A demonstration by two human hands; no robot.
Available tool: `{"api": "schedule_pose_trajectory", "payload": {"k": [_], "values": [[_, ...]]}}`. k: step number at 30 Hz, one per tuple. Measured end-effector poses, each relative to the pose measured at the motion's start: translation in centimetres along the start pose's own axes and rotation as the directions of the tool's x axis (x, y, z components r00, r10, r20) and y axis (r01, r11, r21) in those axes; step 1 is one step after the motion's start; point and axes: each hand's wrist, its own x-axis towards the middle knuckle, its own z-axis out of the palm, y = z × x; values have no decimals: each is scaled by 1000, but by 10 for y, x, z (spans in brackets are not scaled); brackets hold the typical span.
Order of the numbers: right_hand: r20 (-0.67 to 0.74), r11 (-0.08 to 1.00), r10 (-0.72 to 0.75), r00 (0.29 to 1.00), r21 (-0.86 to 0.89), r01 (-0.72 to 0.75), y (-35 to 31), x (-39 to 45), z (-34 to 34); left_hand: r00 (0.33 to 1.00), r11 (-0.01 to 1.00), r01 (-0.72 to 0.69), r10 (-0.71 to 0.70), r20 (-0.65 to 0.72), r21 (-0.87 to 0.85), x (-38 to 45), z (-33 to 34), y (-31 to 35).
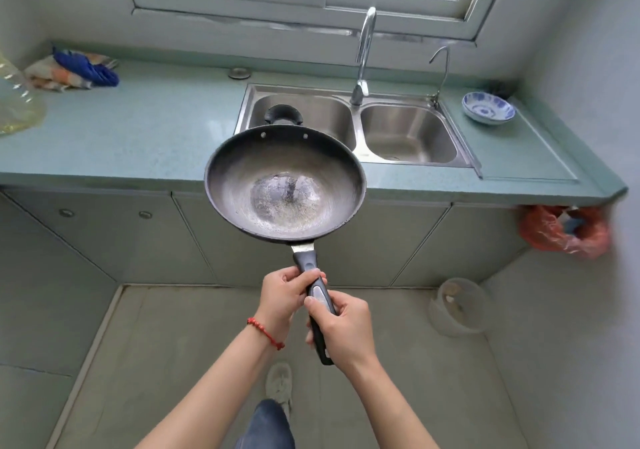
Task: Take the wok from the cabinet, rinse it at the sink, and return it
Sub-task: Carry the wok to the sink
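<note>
A dark round wok (284, 185) with a worn shiny bottom hangs in the air in front of the counter, its far rim over the edge of the left sink basin. Its long black handle points back toward me. My left hand (283, 296) grips the handle near the wok. My right hand (341, 327) grips the handle further back, near its end. The steel double sink (408, 133) lies beyond, with a tall tap (363, 54) between the basins. The cabinet doors (114, 241) under the counter are closed.
A blue and white bowl (488, 108) sits on the counter right of the sink. Cloths (72, 71) and an oil bottle (17, 106) lie at the far left. An orange bag (564, 230) hangs under the counter's right end. A plastic bucket (457, 306) stands on the floor.
</note>
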Motion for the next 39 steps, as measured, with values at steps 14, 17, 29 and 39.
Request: {"api": "schedule_pose_trajectory", "payload": {"k": [14, 17, 29, 39], "values": [[-44, 997, 71, 996, -13, -72, -70, 189, 29, 998, 998, 64, -64, 18, 4, 185, 19, 91], [-38, 995, 95, 995, -19, -96, -78, 224, 28, 997, 997, 72, -72, 13, 4, 217, 26, 100], [16, 977, 208, 978, -42, -208, -98, 312, 10, 990, 990, 136, -137, -30, -28, 292, 60, 118], [19, 962, 264, 964, 62, -265, -112, 342, 19, 977, 976, 214, -212, 38, -50, 314, 59, 137]]}}
